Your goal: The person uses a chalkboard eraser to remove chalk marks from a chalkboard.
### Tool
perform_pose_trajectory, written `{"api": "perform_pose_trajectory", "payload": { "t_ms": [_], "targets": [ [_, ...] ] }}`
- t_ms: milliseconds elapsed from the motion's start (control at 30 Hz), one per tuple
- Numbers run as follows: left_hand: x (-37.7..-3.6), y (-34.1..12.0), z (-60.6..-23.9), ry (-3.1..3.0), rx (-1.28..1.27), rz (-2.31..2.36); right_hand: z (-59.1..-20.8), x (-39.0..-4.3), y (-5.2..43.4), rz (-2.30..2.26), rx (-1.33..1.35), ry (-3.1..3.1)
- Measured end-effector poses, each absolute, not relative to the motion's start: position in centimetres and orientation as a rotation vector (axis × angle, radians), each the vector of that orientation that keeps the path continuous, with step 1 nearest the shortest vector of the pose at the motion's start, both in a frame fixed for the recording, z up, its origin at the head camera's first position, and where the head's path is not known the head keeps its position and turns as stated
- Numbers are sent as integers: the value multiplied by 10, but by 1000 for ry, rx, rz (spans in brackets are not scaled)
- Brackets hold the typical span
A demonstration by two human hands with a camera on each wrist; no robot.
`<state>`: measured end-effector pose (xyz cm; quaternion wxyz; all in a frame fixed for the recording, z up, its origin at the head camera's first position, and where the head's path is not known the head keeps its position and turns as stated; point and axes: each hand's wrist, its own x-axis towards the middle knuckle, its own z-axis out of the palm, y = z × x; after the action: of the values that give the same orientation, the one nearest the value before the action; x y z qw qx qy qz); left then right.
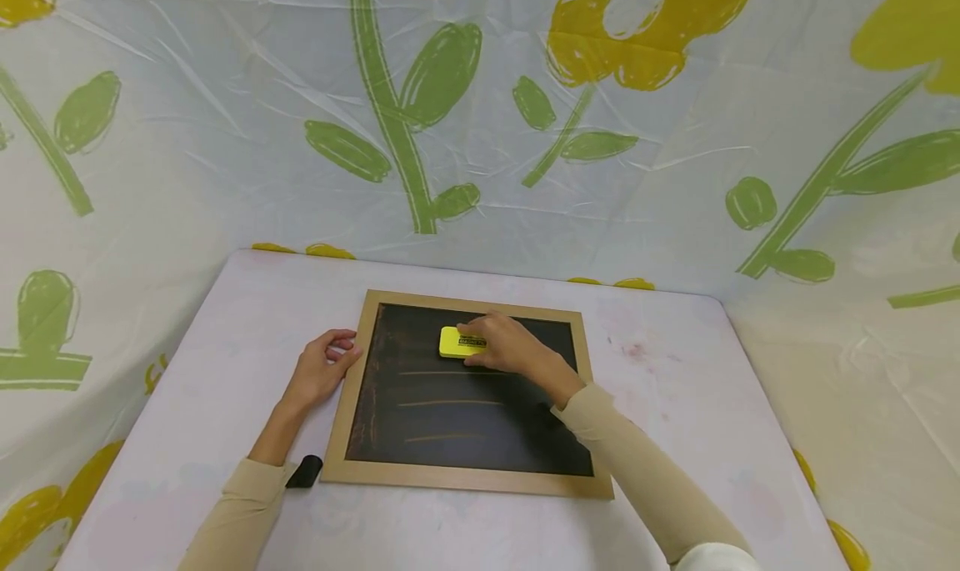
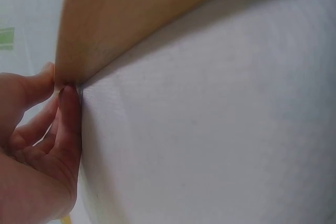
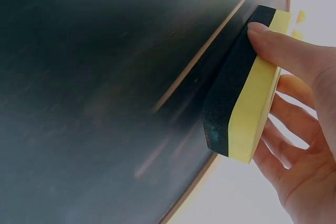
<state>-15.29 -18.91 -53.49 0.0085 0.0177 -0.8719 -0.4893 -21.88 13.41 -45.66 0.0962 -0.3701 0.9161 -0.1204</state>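
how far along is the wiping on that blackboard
Apparently done: the blackboard above the yellow eraser shows no bold line. In hand: the right hand grips that eraser; the left hand touches the frame. Remaining: three orange lines and smudges along one side.

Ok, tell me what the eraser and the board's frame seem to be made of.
Eraser: its dark layer looks like matte felt or dense foam, being shineless and faintly grainy; its yellow layer, smooth and clean-edged, could be foam or plastic.

Frame: probably wood with a dull finish, judging by its tan colour, though a wood-look coating is possible.
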Motion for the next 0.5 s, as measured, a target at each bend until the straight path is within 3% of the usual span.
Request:
{"api": "perform_pose_trajectory", "payload": {
  "t_ms": [500],
  "targets": [
    [-151,-189,-536,-2699,41,-1552,-457,-213,174,-387,-1052,2759]
  ]
}}
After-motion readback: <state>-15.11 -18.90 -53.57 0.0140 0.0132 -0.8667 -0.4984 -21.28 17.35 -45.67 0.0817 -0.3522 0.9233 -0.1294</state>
